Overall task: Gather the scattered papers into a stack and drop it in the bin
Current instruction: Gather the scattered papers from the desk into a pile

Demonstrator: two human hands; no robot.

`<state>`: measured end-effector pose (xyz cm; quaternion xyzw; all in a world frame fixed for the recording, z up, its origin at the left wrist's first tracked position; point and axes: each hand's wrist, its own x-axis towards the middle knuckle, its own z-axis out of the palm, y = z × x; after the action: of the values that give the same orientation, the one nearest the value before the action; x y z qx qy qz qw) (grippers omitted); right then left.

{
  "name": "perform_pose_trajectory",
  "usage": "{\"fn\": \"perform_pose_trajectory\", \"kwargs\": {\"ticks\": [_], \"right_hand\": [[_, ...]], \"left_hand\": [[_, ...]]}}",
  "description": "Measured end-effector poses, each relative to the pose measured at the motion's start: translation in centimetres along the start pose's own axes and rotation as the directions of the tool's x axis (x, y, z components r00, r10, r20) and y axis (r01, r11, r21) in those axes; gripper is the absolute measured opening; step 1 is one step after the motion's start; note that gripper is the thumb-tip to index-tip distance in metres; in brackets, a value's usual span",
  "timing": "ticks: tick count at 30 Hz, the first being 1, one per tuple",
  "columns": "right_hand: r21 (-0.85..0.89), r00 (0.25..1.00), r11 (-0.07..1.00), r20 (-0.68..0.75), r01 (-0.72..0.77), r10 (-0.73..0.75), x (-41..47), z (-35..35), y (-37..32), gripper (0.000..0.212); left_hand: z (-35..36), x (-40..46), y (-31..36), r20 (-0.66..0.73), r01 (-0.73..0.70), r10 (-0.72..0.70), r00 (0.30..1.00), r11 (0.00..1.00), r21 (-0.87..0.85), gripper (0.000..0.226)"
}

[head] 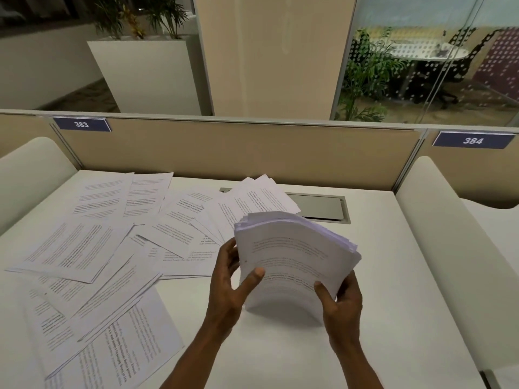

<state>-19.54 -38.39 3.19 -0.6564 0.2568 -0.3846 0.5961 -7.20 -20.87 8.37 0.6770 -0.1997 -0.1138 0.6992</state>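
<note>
A thick stack of printed papers [292, 251] stands nearly upright on its lower edge on the white desk [379, 276], bowed towards me. My left hand [233, 279] grips its left side, thumb across the front sheet. My right hand [341, 299] holds its lower right corner, thumb on the front. Several loose printed sheets [84, 248] lie scattered and overlapping across the left half of the desk, with a few more fanned out [252, 203] just behind the stack. No bin is in view.
A grey cable hatch [323, 207] is set into the desk behind the stack. A beige partition [238, 153] with labels 383 and 384 closes the far edge. White curved dividers [449, 220] flank both sides. A planter and glass wall stand beyond.
</note>
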Motion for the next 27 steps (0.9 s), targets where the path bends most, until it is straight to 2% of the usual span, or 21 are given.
{"fn": "perform_pose_trajectory", "kwargs": {"ticks": [4, 6, 9, 11, 16, 20, 22, 27], "right_hand": [[0.04, 0.997, 0.996, 0.018, -0.074, 0.074, -0.3, 0.4, 0.7, 0.058], [0.044, 0.995, 0.996, 0.056, -0.08, 0.077, -0.8, 0.1, 1.0, 0.055], [0.016, 0.994, 0.999, 0.103, -0.042, 0.041, -1.3, -0.4, 0.8, 0.044], [-0.021, 0.993, 1.0, 0.12, -0.013, 0.015, -1.5, -0.5, 0.2, 0.041], [-0.086, 0.987, 0.992, 0.141, 0.091, -0.078, -1.2, -0.8, -1.1, 0.036], [-0.106, 0.993, 0.994, 0.117, 0.03, -0.018, -1.0, -0.5, -0.6, 0.021], [-0.096, 0.993, 0.995, 0.114, 0.022, -0.011, -0.9, -0.3, -0.4, 0.024], [-0.082, 0.992, 0.996, 0.121, 0.042, -0.032, -0.7, -0.2, -0.3, 0.034]], "left_hand": [[1.9, 1.8, 4.0, -0.217, 0.086, -0.094, 0.972, 0.995, -0.047, 0.08], [2.8, 2.8, 5.5, -0.333, 0.084, -0.09, 0.939, 0.996, -0.032, 0.074], [3.7, 3.7, 6.6, -0.416, 0.082, -0.053, 0.908, 0.995, 0.052, 0.066], [4.1, 3.8, 6.6, -0.434, 0.087, -0.043, 0.9, 0.993, 0.082, 0.061], [3.1, 4.1, 5.4, -0.476, 0.008, -0.012, 0.879, 1.0, -0.011, 0.046], [2.3, 3.9, 4.6, -0.412, -0.016, 0.004, 0.911, 1.0, -0.025, 0.043], [2.3, 3.8, 4.4, -0.397, -0.01, 0.004, 0.918, 1.0, -0.012, 0.034], [2.7, 3.6, 5.5, -0.36, -0.047, 0.092, 0.928, 0.99, 0.131, 0.064]]}}
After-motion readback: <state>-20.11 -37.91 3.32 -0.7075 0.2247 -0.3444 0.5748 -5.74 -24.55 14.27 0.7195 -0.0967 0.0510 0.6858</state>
